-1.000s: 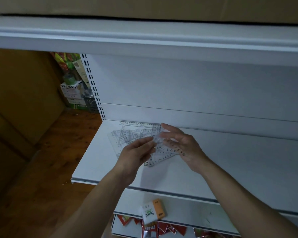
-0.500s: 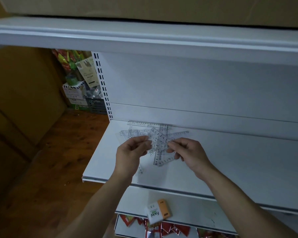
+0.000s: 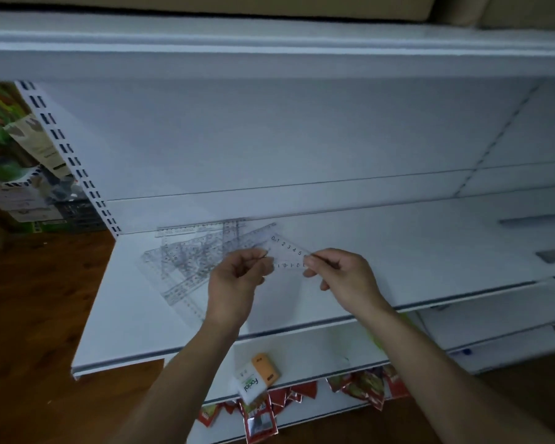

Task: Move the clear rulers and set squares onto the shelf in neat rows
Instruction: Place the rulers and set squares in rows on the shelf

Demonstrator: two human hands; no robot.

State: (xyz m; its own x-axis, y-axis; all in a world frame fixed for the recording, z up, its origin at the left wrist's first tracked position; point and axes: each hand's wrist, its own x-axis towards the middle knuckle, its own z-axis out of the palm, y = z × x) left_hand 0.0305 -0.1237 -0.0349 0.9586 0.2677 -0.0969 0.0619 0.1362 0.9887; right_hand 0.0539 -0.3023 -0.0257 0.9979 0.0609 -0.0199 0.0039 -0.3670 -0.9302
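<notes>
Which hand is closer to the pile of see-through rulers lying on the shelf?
Left. The left hand is just beside the pile of rulers. The right hand is farther right, on the other side of the small set square that both hands pinch.

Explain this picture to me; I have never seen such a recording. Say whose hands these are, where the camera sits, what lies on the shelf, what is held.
No machine: a person works bare-handed, filmed by a camera worn on the head, looking down. The left hand and right hand pinch one small clear ruler by its ends above the white shelf. A loose pile of clear rulers and set squares lies on the shelf's left part. A small box sits one shelf lower.
</notes>
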